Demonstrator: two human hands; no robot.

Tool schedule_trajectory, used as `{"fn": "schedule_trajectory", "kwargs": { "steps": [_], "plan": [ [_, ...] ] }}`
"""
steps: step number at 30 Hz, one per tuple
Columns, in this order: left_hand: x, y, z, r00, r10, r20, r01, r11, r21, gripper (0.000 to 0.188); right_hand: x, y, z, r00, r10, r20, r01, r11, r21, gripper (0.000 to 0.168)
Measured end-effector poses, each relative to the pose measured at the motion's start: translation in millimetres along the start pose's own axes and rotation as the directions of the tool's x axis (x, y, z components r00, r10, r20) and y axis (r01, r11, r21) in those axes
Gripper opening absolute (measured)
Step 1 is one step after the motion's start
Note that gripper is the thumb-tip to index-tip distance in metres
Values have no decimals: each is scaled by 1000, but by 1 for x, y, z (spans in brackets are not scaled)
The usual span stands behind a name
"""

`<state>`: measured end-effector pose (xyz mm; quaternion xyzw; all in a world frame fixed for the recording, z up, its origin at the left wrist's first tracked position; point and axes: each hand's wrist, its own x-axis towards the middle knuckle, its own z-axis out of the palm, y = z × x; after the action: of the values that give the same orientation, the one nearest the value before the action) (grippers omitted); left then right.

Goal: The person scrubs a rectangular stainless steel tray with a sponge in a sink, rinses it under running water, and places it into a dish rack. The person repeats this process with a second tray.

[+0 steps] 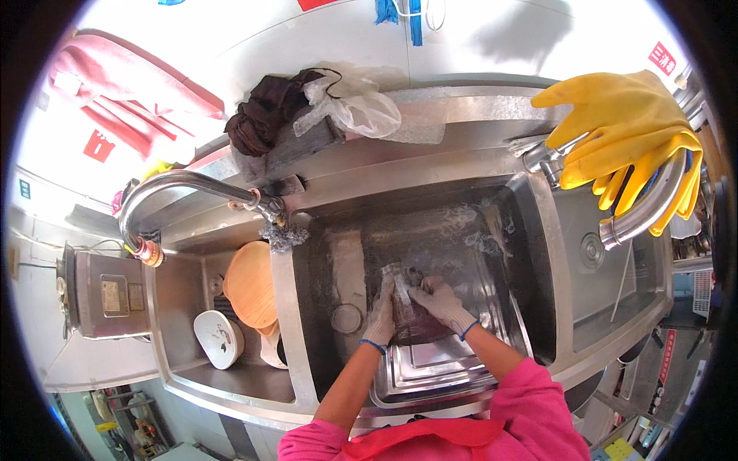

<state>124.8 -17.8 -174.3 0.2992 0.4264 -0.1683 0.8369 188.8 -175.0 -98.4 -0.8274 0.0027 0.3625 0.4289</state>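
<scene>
Both of my hands wear pale knit gloves with blue cuff edges and work low inside the middle basin of a steel sink [545, 276]. My left hand [380, 317] grips the left side of a clear-looking, tilted container [416, 325]. Across from it, my right hand [443, 304] has bent fingers on the container's right edge. By those fingertips is a small dark clump [414, 275], perhaps a scouring pad; its hold is unclear. Beneath the container, shiny rectangular metal trays [424, 385] lie stacked towards my body.
The left basin holds a round wooden board [252, 282] and a white dish [216, 340]. A curved faucet [184, 180] arches over it. Yellow rubber gloves [622, 127] drape over the right faucet [651, 210]. Steel wool [283, 235] sits on the divider; dark cloth [271, 112] lies behind.
</scene>
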Motion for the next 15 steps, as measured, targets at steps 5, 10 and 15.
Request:
{"fn": "schedule_trajectory", "kwargs": {
  "steps": [5,10,15],
  "plan": [
    [-35,4,40,998,-49,50,50,999,-16,68,24,40,32,961,-31,-274,109,955,275,46],
    [-37,-2,35,979,157,127,-171,979,111,70,-18,17,29,933,-296,-205,262,948,-181,53],
    [-26,-1,15,989,13,144,-8,999,-40,68,-70,-16,10,791,-598,-128,555,790,-263,52]
  ]
}}
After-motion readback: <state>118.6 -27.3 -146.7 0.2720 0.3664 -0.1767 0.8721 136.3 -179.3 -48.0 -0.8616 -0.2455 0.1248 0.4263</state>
